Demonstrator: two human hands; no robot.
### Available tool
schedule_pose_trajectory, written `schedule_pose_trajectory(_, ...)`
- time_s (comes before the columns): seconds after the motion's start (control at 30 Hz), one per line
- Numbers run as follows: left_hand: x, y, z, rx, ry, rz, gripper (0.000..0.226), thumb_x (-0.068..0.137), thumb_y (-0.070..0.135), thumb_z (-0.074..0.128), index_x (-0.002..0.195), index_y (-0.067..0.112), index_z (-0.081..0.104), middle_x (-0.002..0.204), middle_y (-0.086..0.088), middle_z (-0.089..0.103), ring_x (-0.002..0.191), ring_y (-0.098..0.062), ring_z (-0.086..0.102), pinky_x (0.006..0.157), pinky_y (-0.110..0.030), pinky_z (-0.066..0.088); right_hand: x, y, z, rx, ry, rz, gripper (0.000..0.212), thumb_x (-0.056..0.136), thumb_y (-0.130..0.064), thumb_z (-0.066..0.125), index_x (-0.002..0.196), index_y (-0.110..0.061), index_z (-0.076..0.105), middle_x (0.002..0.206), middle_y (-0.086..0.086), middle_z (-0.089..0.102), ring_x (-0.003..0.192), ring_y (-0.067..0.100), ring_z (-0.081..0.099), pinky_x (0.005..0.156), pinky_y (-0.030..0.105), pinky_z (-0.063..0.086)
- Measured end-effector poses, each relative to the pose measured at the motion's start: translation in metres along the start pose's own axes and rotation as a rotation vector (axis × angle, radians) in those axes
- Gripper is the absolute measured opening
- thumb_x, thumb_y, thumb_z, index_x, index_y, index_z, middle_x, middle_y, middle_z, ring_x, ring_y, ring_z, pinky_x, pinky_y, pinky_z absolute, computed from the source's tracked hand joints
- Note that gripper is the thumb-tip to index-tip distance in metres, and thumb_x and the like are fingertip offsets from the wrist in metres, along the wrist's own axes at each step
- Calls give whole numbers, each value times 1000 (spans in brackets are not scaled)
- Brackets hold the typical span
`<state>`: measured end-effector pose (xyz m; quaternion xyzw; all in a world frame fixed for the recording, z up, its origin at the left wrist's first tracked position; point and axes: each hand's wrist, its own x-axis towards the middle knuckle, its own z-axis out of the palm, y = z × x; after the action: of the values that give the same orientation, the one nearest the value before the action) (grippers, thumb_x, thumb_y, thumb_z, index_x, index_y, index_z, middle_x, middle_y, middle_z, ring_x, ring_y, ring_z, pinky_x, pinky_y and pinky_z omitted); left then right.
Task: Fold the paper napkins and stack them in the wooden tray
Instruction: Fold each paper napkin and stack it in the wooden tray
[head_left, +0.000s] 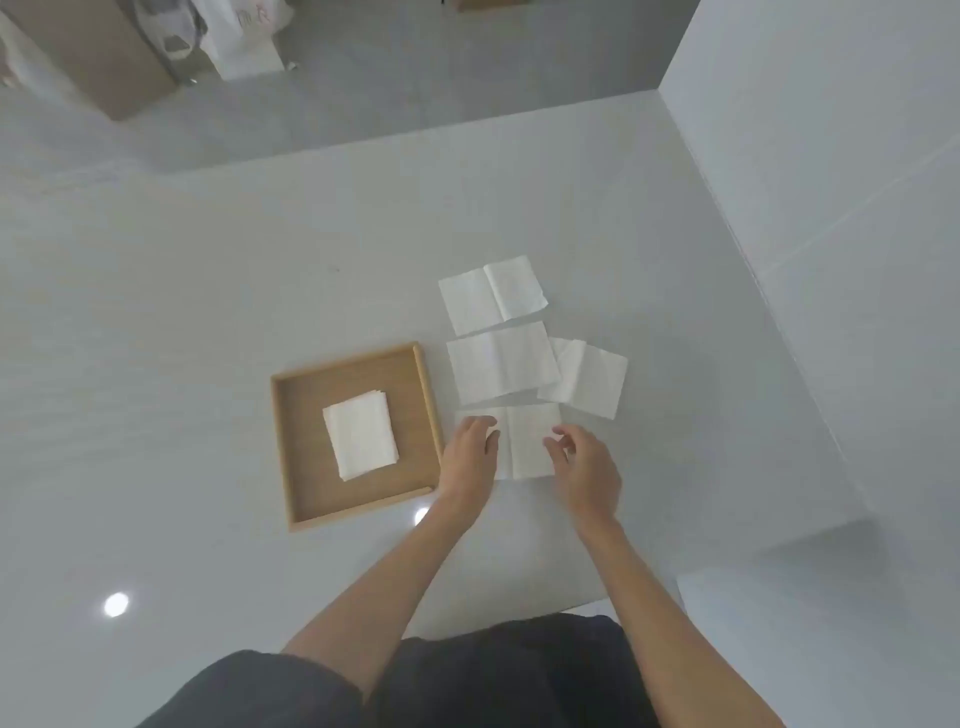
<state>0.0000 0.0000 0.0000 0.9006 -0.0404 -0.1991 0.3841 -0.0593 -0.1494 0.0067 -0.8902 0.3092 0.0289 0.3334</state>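
A square wooden tray lies on the white table, with a small stack of folded napkins in its middle. To its right lie several unfolded white napkins: a far one, a middle one, one overlapping at the right, and the nearest napkin. My left hand rests flat on the nearest napkin's left part. My right hand hovers at its right edge with fingers curled and apart; whether it pinches the paper is unclear.
The white table meets a white wall on the right. A cardboard box and plastic bags stand on the floor beyond the table's far edge. Ceiling lights reflect on the tabletop at the near left.
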Motion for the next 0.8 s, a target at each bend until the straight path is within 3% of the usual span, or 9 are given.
schedule_pose_trajectory(0.17, 20, 0, 11, 226, 9, -3, 20, 99, 4, 47, 117, 4, 57, 120, -11, 57, 104, -30, 55, 79, -43, 51, 10, 24, 6, -35, -18, 209, 16, 92, -29, 62, 105, -19, 64, 99, -1, 67, 96, 24, 62, 68, 30, 41)
schedule_pose_trajectory(0.4, 26, -7, 20, 337, -52, -52, 31, 88, -9, 50, 114, 8, 48, 115, -10, 49, 100, -30, 51, 71, -42, 50, 22, 13, 18, -143, -51, 249, 21, 91, -29, 65, 103, -14, 59, 100, 3, 68, 98, 29, 62, 68, 35, 44)
schedule_pose_trajectory(0.6, 39, -14, 15, 344, -55, -54, 18, 94, -5, 48, 108, 6, 50, 110, -12, 51, 77, -27, 46, 63, -37, 38, 29, 6, 23, -127, -82, 270, 13, 91, -17, 63, 103, -13, 61, 104, 6, 67, 105, 31, 59, 74, 36, 44)
schedule_pose_trajectory(0.7, 45, -14, 13, 426, -64, -50, 16, 97, 0, 51, 112, 6, 53, 112, -12, 49, 82, -29, 53, 65, -34, 40, 29, 4, 22, -50, -69, 209, 8, 90, -11, 58, 98, -10, 60, 101, 6, 63, 101, 31, 57, 71, 34, 40)
schedule_pose_trajectory(0.8, 48, -17, 14, 538, -30, -7, 21, 93, 3, 58, 112, 9, 54, 114, -10, 46, 93, -27, 50, 78, -29, 41, 30, 2, 16, 111, -100, 121, 5, 90, -9, 56, 96, -10, 57, 92, 1, 63, 90, 26, 61, 72, 31, 40)
